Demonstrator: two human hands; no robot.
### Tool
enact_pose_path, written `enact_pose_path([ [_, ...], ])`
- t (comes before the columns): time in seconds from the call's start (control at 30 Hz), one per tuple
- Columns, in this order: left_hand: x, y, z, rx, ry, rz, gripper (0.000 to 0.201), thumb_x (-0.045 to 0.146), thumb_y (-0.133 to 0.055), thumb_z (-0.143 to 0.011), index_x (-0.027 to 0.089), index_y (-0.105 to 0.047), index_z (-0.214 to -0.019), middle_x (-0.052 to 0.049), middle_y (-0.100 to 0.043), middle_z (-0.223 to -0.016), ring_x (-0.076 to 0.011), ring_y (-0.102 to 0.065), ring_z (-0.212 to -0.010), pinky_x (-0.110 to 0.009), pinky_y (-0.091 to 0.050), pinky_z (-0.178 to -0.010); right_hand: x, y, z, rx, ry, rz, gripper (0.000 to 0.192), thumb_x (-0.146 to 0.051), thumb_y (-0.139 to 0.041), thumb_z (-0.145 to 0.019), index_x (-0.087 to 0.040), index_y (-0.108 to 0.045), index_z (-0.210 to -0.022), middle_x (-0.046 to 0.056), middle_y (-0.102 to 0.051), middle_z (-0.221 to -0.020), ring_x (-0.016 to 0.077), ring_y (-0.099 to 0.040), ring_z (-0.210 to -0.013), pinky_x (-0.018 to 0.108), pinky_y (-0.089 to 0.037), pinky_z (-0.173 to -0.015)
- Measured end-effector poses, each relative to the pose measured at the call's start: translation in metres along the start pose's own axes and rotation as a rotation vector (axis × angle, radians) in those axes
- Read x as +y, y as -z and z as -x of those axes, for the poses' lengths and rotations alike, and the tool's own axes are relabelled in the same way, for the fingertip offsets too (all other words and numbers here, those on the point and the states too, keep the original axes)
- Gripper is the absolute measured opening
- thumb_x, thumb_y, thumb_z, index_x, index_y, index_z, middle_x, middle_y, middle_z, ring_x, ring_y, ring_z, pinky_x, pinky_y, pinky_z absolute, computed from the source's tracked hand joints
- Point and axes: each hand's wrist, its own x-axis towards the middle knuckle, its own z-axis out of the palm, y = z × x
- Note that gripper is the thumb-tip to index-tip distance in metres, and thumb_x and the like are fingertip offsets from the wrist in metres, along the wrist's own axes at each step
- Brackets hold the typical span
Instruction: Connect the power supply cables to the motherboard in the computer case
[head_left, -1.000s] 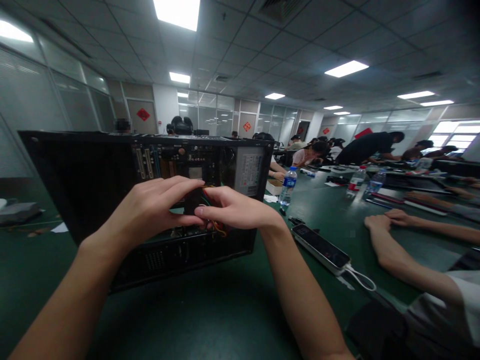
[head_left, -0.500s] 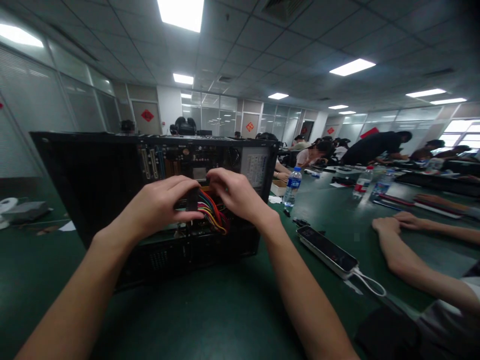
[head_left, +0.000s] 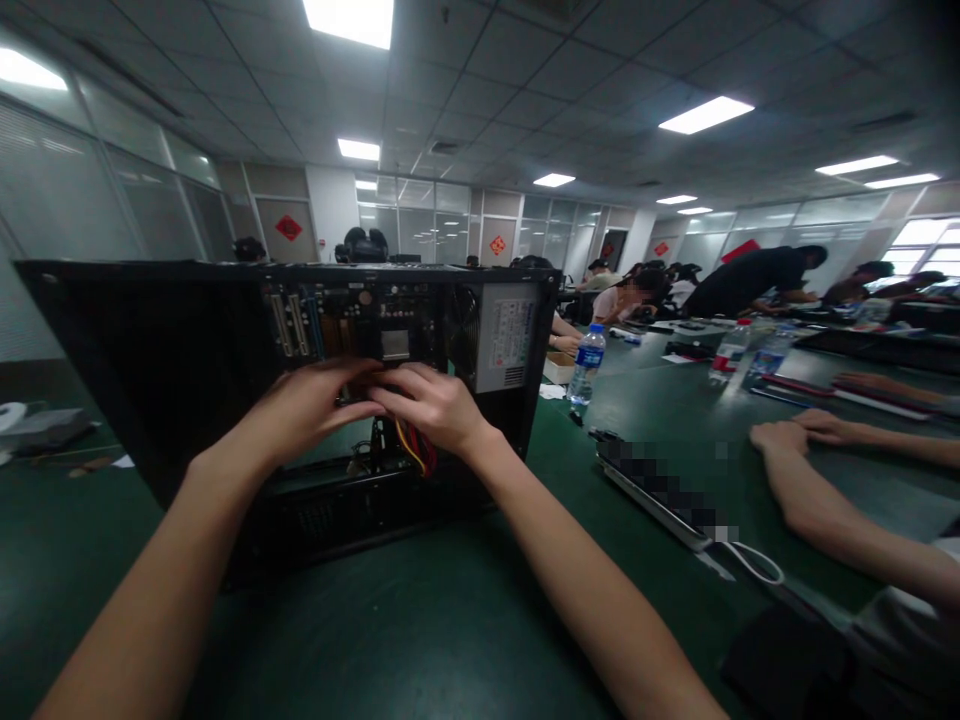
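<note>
An open black computer case (head_left: 82, 390) stands on the table before me, its open side facing me. Inside it show the motherboard's slots (head_left: 289, 325), a square silver chip cover (head_left: 395, 343) and the power supply (head_left: 506, 335). My left hand (head_left: 304, 405) and my right hand (head_left: 439, 408) meet within the opening, fingertips together and closed around the upper part of a bundle of coloured cables (head_left: 415, 447). Red, yellow and black wires hang down below my right fingers. The cable's end is hidden between my hands.
Right of the case stand a blue-capped water bottle (head_left: 587, 365) and a small box (head_left: 559, 367). A long device with a white cable (head_left: 757, 562) lies nearer. Another person's forearms (head_left: 825, 500) rest at the right. More bottles (head_left: 729, 352) stand behind.
My right hand has moved left, up against my left hand, carrying the cables along. More of the power supply and chip cover shows now. The view has shifted slightly.
</note>
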Motion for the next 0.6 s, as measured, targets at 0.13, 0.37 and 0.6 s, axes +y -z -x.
enact_pose_path([
  [0.13,0.008,-0.003,-0.003,0.004,0.055,-0.078,0.053,0.057,-0.051,-0.095,0.022,-0.062,-0.133,-0.015,-0.067,-0.133,-0.0342,-0.064,-0.120,-0.050,-0.053,-0.099,0.001,-0.006,0.001,-0.040,-0.125,0.080,0.038,-0.025,-0.036,-0.108,-0.019,-0.065,-0.131,0.013,-0.060,-0.134,0.0230,-0.052,-0.126,0.036,-0.052,-0.096],
  [0.37,0.024,-0.016,-0.009,-0.054,0.132,-0.111,0.038,0.034,-0.049,-0.095,0.022,-0.068,-0.126,-0.011,-0.070,-0.130,-0.0326,-0.066,-0.117,-0.047,-0.054,-0.097,-0.005,-0.006,-0.002,-0.182,-0.279,0.136,0.034,-0.027,-0.036,-0.108,-0.018,-0.063,-0.125,0.011,-0.060,-0.127,0.0210,-0.057,-0.112,0.029,-0.051,-0.079],
  [0.6,0.021,-0.046,-0.018,-0.026,0.319,0.115,0.038,0.032,-0.048,-0.092,0.021,-0.076,-0.116,-0.007,-0.075,-0.121,-0.0297,-0.069,-0.115,-0.040,-0.052,-0.101,-0.005,-0.011,-0.001,-0.268,-0.324,0.194,0.030,-0.022,-0.040,-0.103,-0.020,-0.064,-0.121,0.011,-0.060,-0.121,0.0236,-0.059,-0.108,0.031,-0.051,-0.071],
])
